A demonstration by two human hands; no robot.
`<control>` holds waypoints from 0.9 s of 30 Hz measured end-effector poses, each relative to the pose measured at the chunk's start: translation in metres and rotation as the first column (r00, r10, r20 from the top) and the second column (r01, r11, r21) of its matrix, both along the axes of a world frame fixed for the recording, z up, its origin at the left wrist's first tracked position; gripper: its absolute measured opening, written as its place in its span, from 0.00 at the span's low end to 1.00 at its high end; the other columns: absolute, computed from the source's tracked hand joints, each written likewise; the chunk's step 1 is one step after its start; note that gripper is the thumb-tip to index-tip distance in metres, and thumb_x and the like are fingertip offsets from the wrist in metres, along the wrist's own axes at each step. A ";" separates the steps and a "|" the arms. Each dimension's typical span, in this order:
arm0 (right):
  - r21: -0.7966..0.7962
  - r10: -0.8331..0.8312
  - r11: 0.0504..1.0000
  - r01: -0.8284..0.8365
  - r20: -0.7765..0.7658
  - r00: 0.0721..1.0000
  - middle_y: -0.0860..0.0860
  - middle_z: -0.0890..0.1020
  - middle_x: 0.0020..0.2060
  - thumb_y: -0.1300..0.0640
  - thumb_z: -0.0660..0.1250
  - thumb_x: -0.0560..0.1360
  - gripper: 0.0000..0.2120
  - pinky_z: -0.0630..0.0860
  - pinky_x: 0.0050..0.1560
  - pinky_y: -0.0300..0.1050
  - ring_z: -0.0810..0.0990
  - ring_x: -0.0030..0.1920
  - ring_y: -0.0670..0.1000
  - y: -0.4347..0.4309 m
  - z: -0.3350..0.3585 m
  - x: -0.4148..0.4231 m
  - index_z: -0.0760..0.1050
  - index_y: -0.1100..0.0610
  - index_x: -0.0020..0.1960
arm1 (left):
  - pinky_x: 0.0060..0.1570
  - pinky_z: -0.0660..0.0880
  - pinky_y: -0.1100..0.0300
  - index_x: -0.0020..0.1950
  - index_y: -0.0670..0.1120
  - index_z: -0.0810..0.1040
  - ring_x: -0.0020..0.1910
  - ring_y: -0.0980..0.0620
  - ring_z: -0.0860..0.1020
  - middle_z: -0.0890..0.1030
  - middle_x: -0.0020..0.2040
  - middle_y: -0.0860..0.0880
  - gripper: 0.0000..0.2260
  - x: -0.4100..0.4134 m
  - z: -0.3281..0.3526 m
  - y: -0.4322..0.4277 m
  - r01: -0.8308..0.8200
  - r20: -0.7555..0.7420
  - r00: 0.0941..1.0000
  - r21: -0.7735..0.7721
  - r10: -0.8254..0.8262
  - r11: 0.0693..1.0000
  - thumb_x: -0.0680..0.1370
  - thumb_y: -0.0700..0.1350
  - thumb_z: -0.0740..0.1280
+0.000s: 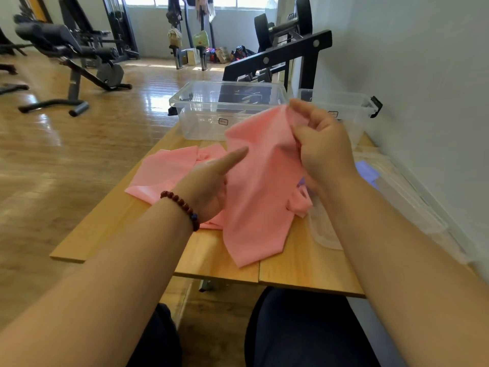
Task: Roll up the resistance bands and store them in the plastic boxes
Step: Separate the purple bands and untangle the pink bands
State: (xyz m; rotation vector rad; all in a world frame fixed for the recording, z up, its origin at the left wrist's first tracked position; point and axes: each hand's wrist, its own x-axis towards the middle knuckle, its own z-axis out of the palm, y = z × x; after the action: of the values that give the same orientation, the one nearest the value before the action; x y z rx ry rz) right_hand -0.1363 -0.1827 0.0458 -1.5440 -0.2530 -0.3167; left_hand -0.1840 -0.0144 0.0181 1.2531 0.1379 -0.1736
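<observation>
Step in hand: straightening, not rolling. No roll started, nothing stored.

Right hand [321, 152] holds the pink band [259, 186] up above the middle of the table [105, 234]. Its fingers are curled and pinch the gathered top edge. The band hangs from that pinch in a long tapering sheet, and its lower tip lies on the wood near the front edge.

Left hand [207, 182], beaded bracelet [182, 205] at the wrist, is at the sheet's left edge with the forefinger straight along it. The other fingers are behind the band, so I cannot tell whether they grip.

More pink sheet [164, 170] lies rumpled towards the left edge. Same band or a second one, I cannot say.

Material: thin, matte, limp, rubbery-looking, folding softly without creasing. My judgement is that it will slip and spring open unless rolled tight.

A purple band [366, 168] shows near the right edge, among clear plastic I can't make out.

Clear plastic box [227, 107] stands at the far edge, rigid and see-through. A second box [352, 112] with a black latch stands at the far right corner.

Next move likely calls for laying the band flat, squaring the edges, then rolling from one end with both hands.
</observation>
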 end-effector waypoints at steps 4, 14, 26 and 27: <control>0.024 0.108 0.994 -0.106 -0.073 0.991 0.51 0.68 0.74 0.55 0.67 0.76 0.31 0.76 0.63 0.59 0.74 0.67 0.54 -0.007 0.009 0.006 0.61 0.38 0.75 | 0.46 0.81 0.56 0.54 0.39 0.80 0.44 0.47 0.82 0.83 0.48 0.41 0.10 -0.004 -0.002 -0.006 -0.085 0.047 0.995 -0.026 0.087 0.996 0.75 0.41 0.70; 0.112 0.387 0.920 -0.375 -0.403 0.830 0.52 0.76 0.66 0.50 0.76 0.67 0.33 0.81 0.52 0.50 0.80 0.59 0.57 -0.003 -0.050 -0.027 0.67 0.35 0.68 | 0.38 0.83 0.56 0.60 0.47 0.77 0.41 0.48 0.83 0.83 0.48 0.43 0.14 -0.012 0.003 -0.003 -0.105 0.055 0.992 -0.116 0.112 0.988 0.78 0.32 0.65; 0.327 0.243 0.928 -0.176 -0.175 0.954 0.52 0.76 0.66 0.64 0.64 0.79 0.19 0.81 0.47 0.40 0.78 0.60 0.51 -0.007 -0.015 -0.020 0.74 0.52 0.68 | 0.48 0.78 0.57 0.64 0.37 0.75 0.50 0.43 0.82 0.83 0.52 0.42 0.33 -0.020 -0.009 -0.010 0.045 -0.003 0.999 0.246 -0.045 0.968 0.64 0.51 0.77; 0.331 0.257 0.925 -0.187 -0.184 0.949 0.50 0.76 0.66 0.64 0.64 0.80 0.20 0.80 0.43 0.39 0.79 0.58 0.50 -0.008 -0.016 -0.021 0.72 0.52 0.70 | 0.48 0.77 0.56 0.60 0.36 0.77 0.47 0.44 0.81 0.83 0.49 0.42 0.28 -0.019 -0.009 -0.009 0.014 0.009 1.000 0.289 -0.018 0.957 0.66 0.49 0.77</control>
State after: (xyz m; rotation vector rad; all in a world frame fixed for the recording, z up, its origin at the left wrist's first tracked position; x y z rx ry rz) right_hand -0.1569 -0.1911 0.0298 -1.2125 -0.1890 0.0030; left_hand -0.2025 -0.0234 0.0091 1.5470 0.1464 -0.1639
